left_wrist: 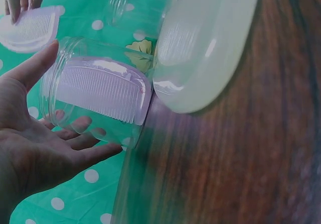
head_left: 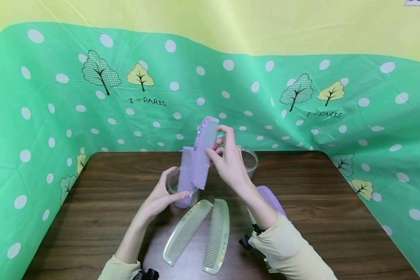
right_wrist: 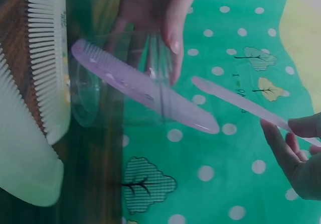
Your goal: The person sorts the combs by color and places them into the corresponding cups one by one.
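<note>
My left hand point(head_left: 162, 196) holds a clear plastic cup point(head_left: 182, 190) on the brown table, fingers and thumb around its sides. A purple comb point(head_left: 186, 171) stands tilted inside this cup point(left_wrist: 95, 101), and the same comb point(right_wrist: 143, 88) shows through its wall. My right hand point(head_left: 227, 155) pinches a second purple comb point(head_left: 205, 151) upright, just above and right of the cup's mouth. From the right wrist that held comb point(right_wrist: 241, 101) hangs clear of the cup point(right_wrist: 115, 83), with my fingertips point(right_wrist: 293, 146) on its end.
Two pale translucent combs point(head_left: 187, 231) point(head_left: 217, 235) lie on the table point(head_left: 101, 202) before the cup. A third purple comb point(head_left: 270, 198) lies under my right forearm. A second clear cup point(head_left: 250, 159) stands behind my right hand. Green dotted cloth walls the table.
</note>
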A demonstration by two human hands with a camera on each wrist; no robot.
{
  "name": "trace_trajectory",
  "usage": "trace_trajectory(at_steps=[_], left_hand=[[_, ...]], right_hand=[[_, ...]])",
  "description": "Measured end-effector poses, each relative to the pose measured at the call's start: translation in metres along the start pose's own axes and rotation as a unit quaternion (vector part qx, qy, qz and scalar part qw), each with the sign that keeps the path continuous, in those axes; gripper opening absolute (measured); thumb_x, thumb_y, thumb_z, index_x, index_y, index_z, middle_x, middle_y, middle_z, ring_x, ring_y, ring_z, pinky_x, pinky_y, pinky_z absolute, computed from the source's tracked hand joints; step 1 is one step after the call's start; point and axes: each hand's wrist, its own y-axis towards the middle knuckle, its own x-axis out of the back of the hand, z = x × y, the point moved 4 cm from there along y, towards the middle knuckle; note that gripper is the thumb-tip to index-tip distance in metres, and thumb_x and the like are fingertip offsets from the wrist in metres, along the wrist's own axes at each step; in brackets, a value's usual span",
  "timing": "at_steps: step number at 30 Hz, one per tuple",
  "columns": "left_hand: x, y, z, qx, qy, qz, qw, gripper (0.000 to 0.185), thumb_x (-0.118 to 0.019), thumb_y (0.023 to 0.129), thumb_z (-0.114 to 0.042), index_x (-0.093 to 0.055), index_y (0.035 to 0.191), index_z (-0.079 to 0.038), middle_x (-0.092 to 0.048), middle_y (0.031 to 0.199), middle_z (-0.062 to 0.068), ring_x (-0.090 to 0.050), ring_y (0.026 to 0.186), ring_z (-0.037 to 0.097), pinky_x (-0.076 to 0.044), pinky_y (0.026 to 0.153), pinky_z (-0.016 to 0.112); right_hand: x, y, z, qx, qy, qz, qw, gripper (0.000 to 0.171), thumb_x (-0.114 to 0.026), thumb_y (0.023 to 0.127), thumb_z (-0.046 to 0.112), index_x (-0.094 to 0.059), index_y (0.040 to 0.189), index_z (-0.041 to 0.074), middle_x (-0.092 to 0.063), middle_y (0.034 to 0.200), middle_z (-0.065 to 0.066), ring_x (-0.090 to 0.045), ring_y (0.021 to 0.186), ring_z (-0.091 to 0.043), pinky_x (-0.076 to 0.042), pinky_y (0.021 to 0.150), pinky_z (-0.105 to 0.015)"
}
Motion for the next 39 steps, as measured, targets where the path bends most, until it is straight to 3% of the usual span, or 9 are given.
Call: trace_trajectory(at_steps=[6,13,18,27,39], left_hand=[[0.000,0.000,0.001,0.006,0.005,0.000,1.0000,0.096,-0.085,0.085,-0.025,-0.024,0.159,-0.019,-0.031,0.167,0.011,-0.027,0.157,0.032,-0.022,0.126,0.058],[0.001,0.000,0.002,0.007,0.004,-0.001,1.0000,0.096,-0.085,0.085,-0.025,-0.024,0.159,-0.020,-0.031,0.167,0.011,-0.025,0.157,0.031,-0.022,0.126,0.058],[0.001,0.001,0.002,0.011,0.006,0.000,0.9999,0.096,-0.085,0.085,-0.026,-0.023,0.158,-0.021,-0.031,0.167,0.011,-0.026,0.157,0.030,-0.023,0.125,0.058],[0.001,0.000,0.001,0.014,0.001,0.001,0.9999,0.097,-0.085,0.085,-0.026,-0.023,0.159,-0.021,-0.030,0.167,0.011,-0.029,0.155,0.032,-0.026,0.124,0.057],[0.000,0.001,0.001,0.013,0.001,0.005,0.9999,0.097,-0.085,0.085,-0.026,-0.022,0.159,-0.020,-0.029,0.168,0.011,-0.026,0.157,0.030,-0.025,0.125,0.057]], right_hand=[[-0.011,0.002,-0.011,-0.008,0.020,-0.031,0.999,0.060,-0.066,0.098,0.004,-0.033,0.146,0.017,-0.057,0.100,-0.014,-0.070,0.074,-0.030,-0.061,0.057,-0.029],[-0.026,0.004,-0.023,-0.010,0.024,-0.028,0.999,0.058,-0.065,0.099,0.004,-0.033,0.146,0.016,-0.057,0.097,-0.014,-0.070,0.072,-0.029,-0.060,0.057,-0.029],[-0.035,0.003,-0.031,0.003,-0.003,-0.012,1.000,0.056,-0.065,0.099,0.004,-0.034,0.144,0.013,-0.060,0.095,-0.014,-0.069,0.072,-0.034,-0.060,0.057,-0.031],[-0.044,-0.002,-0.043,-0.020,-0.049,0.013,0.999,0.057,-0.067,0.099,0.006,-0.035,0.146,0.015,-0.062,0.095,-0.011,-0.068,0.075,-0.018,-0.058,0.060,-0.022],[-0.048,-0.006,-0.051,-0.046,-0.126,0.004,0.991,0.057,-0.074,0.095,0.010,-0.040,0.141,0.015,-0.067,0.091,-0.006,-0.067,0.077,-0.017,-0.054,0.065,-0.029]])
